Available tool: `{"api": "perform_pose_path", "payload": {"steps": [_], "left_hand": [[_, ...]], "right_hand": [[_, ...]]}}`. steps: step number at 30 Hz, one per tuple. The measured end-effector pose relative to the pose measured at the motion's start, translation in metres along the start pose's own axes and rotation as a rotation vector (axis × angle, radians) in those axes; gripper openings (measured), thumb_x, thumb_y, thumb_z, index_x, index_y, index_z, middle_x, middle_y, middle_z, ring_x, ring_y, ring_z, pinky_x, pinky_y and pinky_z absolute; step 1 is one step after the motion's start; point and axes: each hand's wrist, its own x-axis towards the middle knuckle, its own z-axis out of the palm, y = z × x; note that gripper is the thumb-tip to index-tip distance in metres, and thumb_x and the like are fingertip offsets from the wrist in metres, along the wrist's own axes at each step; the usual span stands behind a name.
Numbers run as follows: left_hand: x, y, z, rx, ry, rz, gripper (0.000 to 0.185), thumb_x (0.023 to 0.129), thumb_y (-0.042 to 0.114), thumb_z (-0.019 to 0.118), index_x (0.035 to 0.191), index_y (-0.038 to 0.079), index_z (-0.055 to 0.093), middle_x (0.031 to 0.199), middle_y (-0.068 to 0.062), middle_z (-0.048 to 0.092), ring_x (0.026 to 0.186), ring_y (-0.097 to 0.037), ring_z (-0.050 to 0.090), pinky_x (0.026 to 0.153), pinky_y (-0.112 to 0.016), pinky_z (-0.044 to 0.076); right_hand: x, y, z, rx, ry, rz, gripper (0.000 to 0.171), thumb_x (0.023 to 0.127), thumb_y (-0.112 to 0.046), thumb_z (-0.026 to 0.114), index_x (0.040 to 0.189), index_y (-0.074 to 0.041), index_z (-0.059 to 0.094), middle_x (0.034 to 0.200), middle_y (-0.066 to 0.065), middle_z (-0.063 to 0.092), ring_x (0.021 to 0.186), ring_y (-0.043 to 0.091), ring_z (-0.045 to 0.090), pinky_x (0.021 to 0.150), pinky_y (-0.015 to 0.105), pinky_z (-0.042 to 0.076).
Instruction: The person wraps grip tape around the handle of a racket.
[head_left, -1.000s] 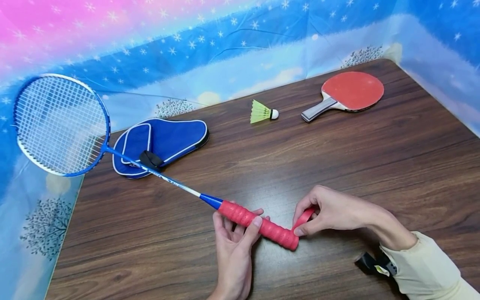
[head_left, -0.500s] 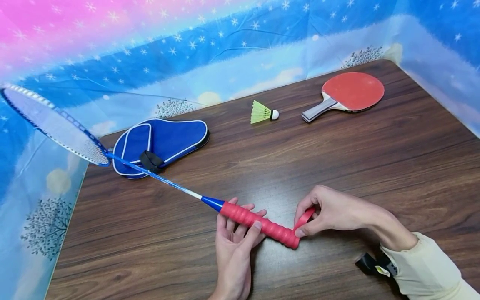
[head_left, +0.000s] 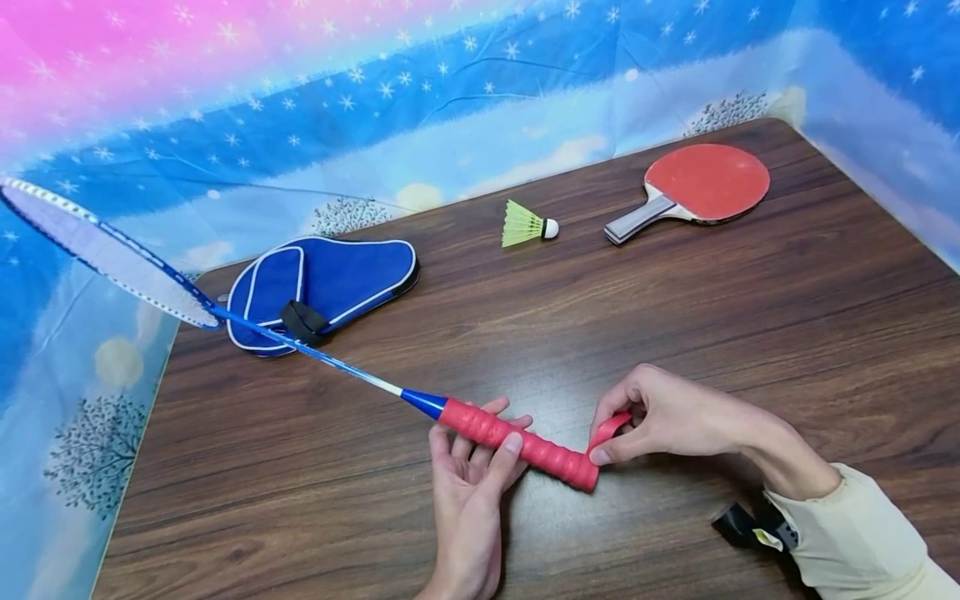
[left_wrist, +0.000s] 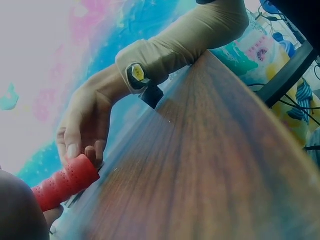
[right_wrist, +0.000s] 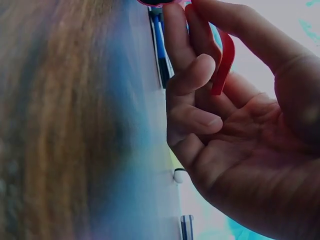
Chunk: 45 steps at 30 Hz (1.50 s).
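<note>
Left hand (head_left: 468,467) grips racket handle (head_left: 517,446), steadying it over worktop (head_left: 675,317); right hand (head_left: 660,417) pinches loose red grip tape (head_left: 609,429), held taut for wrapping.

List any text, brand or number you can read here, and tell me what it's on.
None can be read.
Badminton racket: small white print on the blue shaft near the case, too small and blurred to read.
Blue racket case: no lettering shows.
Red handle wrap, shuttlecock, table tennis paddle: no text shows.
</note>
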Motion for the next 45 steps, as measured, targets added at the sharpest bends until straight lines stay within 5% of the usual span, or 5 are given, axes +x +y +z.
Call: {"api": "perform_pose_path", "payload": {"steps": [10, 26, 39, 45], "left_hand": [[-0.0006, 0.0000, 0.0020, -0.018, 0.049, 0.014, 0.066, 0.088, -0.003, 0.070, 0.141, 0.004, 0.031, 0.133, -0.028, 0.041, 0.113, -0.041, 0.058, 0.090, -0.050, 0.052], [-0.0013, 0.0010, -0.0002, -0.001, 0.046, -0.007, 0.070, 0.087, -0.001, 0.071, 0.144, 0.005, 0.030, 0.132, -0.027, 0.046, 0.115, -0.040, 0.059, 0.088, -0.049, 0.053], [-0.0002, 0.0042, 0.0034, -0.008, 0.025, -0.034, 0.071, 0.088, -0.006, 0.067, 0.143, 0.007, 0.024, 0.141, -0.021, 0.045, 0.118, -0.038, 0.057, 0.095, -0.046, 0.049], [0.0006, 0.0018, 0.0030, 0.006, 0.013, 0.006, 0.065, 0.090, 0.001, 0.069, 0.137, 0.003, 0.024, 0.139, -0.023, 0.048, 0.115, -0.041, 0.058, 0.093, -0.048, 0.050]], "right_hand": [[-0.0012, -0.0003, 0.0011, -0.008, 0.013, 0.028, 0.011, 0.081, -0.020, 0.081, 0.081, -0.017, 0.071, 0.067, -0.009, 0.058, 0.057, 0.003, 0.043, 0.048, 0.017, 0.035], [0.0014, -0.0015, 0.0009, -0.018, 0.005, -0.033, 0.014, 0.082, -0.026, 0.081, 0.087, -0.018, 0.072, 0.076, -0.003, 0.068, 0.062, 0.008, 0.057, 0.053, 0.022, 0.048], [0.0009, -0.0029, 0.0034, 0.017, -0.018, 0.017, 0.012, 0.082, -0.021, 0.081, 0.086, -0.012, 0.074, 0.074, -0.002, 0.067, 0.058, 0.005, 0.050, 0.050, 0.018, 0.041], [0.0004, -0.0027, 0.0032, 0.038, -0.024, 0.022, 0.014, 0.081, -0.021, 0.082, 0.086, -0.011, 0.073, 0.074, -0.001, 0.068, 0.058, 0.005, 0.054, 0.049, 0.018, 0.043]]}}
